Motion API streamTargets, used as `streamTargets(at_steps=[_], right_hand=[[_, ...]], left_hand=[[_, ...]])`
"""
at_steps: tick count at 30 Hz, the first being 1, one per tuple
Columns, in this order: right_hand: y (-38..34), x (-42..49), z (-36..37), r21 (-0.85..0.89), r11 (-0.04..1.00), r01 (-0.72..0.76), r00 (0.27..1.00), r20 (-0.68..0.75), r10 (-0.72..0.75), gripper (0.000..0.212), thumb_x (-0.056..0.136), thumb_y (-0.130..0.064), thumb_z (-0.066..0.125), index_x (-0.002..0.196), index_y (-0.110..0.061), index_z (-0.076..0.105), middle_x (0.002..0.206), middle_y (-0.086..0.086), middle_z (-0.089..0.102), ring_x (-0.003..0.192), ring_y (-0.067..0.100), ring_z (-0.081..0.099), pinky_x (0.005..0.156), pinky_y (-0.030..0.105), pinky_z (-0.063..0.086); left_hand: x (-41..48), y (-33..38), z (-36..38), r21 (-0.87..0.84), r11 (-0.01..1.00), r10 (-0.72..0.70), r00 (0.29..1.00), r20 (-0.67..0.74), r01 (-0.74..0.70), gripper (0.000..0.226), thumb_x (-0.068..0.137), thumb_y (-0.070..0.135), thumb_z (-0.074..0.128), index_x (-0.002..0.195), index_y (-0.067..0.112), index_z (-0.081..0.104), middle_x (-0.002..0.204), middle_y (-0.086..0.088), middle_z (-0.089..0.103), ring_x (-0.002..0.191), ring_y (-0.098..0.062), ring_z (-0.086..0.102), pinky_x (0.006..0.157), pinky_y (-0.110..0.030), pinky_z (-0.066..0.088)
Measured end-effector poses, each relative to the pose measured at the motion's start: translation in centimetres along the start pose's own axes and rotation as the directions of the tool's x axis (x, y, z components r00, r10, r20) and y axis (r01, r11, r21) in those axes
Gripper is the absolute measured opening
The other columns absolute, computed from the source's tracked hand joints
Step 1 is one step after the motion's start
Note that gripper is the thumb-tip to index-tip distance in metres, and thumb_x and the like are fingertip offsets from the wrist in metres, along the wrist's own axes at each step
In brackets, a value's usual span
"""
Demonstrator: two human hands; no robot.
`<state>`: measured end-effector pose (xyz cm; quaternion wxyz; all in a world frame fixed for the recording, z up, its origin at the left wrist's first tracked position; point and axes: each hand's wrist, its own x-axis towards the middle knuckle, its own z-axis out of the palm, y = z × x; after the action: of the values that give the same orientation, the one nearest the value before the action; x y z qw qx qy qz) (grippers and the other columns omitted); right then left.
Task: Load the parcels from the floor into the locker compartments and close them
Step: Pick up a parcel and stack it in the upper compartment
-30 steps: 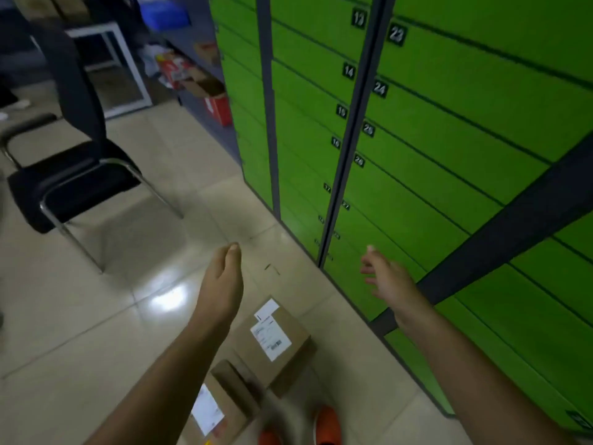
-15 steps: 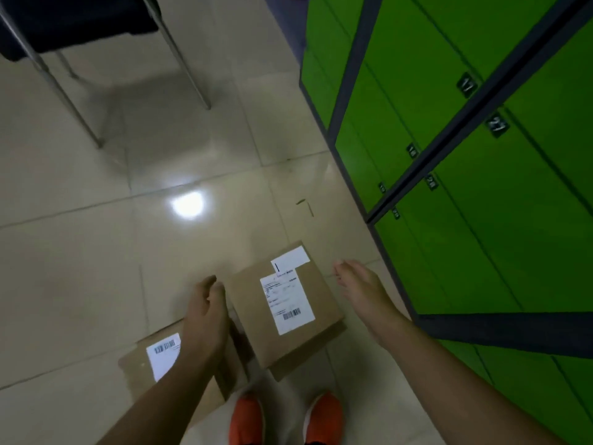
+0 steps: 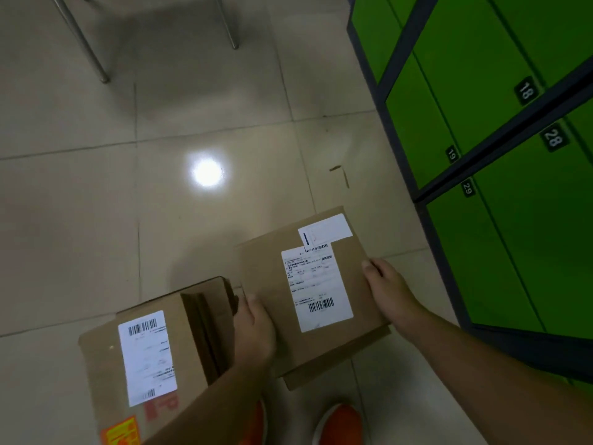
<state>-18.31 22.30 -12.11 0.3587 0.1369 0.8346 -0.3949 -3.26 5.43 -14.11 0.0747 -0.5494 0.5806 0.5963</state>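
Left hand [image 3: 255, 332] and right hand [image 3: 391, 293] grip the parcel [image 3: 266, 277], fingers hidden underneath.

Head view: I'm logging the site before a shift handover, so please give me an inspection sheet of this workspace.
Surface: beige tiled floor, with a bright light glare.
Job's things: brown cardboard parcel with white shipping labels, on or just above the floor; larger brown cardboard box with a raised flap to its left; green locker doors, those in view closed.
Clutter: small brown scrap on the floor.
Hands: left hand and right hand grip the parcel's opposite edges.
Cables: nothing seen.
Surroundings: metal chair legs; orange shoes.
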Motion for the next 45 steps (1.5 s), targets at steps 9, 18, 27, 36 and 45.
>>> streamTargets(at_steps=[9, 18, 27, 36, 45], right_hand=[[0.8, 0.6, 0.1, 0.078, 0.996, 0.034, 0.998, 0.053, -0.039, 0.021, 0.109, -0.035, 0.041, 0.123, -0.033, 0.057, 0.105, -0.007, 0.068, 0.093, 0.014, 0.066, 0.070, 0.029, 0.050], [-6.0, -7.3, -5.6, 0.261, 0.949, 0.173, 0.984, -0.013, -0.176, 0.030, 0.102, -0.041, 0.058, 0.131, -0.033, 0.064, 0.117, -0.004, 0.072, 0.104, 0.019, 0.069, 0.087, 0.040, 0.059], [-23.1, -24.4, -17.3, 0.520, 0.751, 0.407, 0.908, -0.138, -0.396, 0.018, 0.101, -0.040, 0.059, 0.112, -0.050, 0.070, 0.115, -0.010, 0.077, 0.102, 0.012, 0.075, 0.084, 0.038, 0.060], [-35.6, -42.9, -28.0, 0.503, 0.538, 0.677, 0.736, -0.449, -0.507, 0.032, 0.107, -0.044, 0.045, 0.137, -0.034, 0.049, 0.112, -0.011, 0.072, 0.094, 0.004, 0.072, 0.071, 0.030, 0.057], [-39.5, -57.5, -35.4, 0.462, 0.381, 0.801, 0.598, -0.651, -0.467, 0.023, 0.101, -0.047, 0.053, 0.123, -0.043, 0.056, 0.110, -0.008, 0.075, 0.098, 0.016, 0.073, 0.076, 0.039, 0.056]], left_hand=[[0.9, 0.1, -0.8, -0.130, 0.991, -0.027, 0.995, 0.094, 0.039, 0.099, 0.075, 0.095, 0.026, 0.161, 0.045, 0.021, 0.153, -0.003, 0.051, 0.135, -0.027, 0.053, 0.114, -0.059, 0.041], [-5.6, 10.4, -6.1, -0.067, 0.991, 0.123, 0.986, 0.117, -0.116, 0.063, 0.097, 0.073, 0.032, 0.152, 0.042, 0.038, 0.130, 0.000, 0.067, 0.109, -0.020, 0.071, 0.078, -0.038, 0.058], [-20.5, 31.4, -13.8, -0.151, 0.897, 0.440, 0.871, 0.218, -0.415, 0.053, 0.100, 0.067, 0.037, 0.145, 0.042, 0.047, 0.120, 0.003, 0.075, 0.101, -0.020, 0.077, 0.080, -0.045, 0.063], [-38.2, 50.6, -18.7, -0.271, 0.726, 0.686, 0.646, 0.334, -0.632, 0.052, 0.099, 0.070, 0.045, 0.145, 0.047, 0.047, 0.125, 0.004, 0.074, 0.109, -0.022, 0.075, 0.093, -0.053, 0.059], [-50.1, 60.3, -20.5, -0.301, 0.609, 0.791, 0.531, 0.305, -0.734, 0.057, 0.100, 0.037, 0.059, 0.151, 0.024, 0.038, 0.126, -0.010, 0.065, 0.094, -0.022, 0.070, 0.069, -0.031, 0.063]])
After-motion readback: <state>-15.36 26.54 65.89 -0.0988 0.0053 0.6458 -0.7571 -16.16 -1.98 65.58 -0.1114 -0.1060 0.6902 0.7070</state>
